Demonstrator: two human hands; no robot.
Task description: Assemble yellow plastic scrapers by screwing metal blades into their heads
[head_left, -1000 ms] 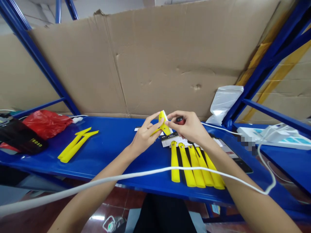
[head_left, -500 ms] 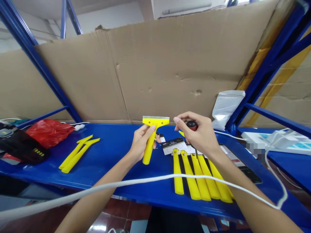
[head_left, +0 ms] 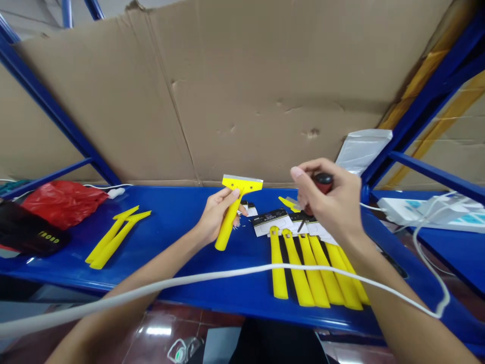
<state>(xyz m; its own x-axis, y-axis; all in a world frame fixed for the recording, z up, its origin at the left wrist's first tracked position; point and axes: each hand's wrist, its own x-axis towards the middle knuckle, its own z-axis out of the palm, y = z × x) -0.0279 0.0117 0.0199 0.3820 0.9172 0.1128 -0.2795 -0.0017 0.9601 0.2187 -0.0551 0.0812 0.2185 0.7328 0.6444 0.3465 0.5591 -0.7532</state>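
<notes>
Blue shelf (head_left: 170, 222), cardboard behind: scraper up for fastening.
Left hand (head_left: 215, 220) clenches the yellow scraper (head_left: 235, 205) mid-handle; right hand (head_left: 333, 202) grips a red-capped screwdriver (head_left: 322, 183) — best steady that head first.

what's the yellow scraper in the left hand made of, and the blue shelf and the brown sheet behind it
Yellow scraper: looks like moulded plastic, smooth, evenly coloured, matte; the pale strip along its top edge could be a metal blade. Blue shelf: probably painted metal, glossy, with soft reflections. Brown sheet: corrugated cardboard, dull, with creases, dents and a torn top edge.
</notes>
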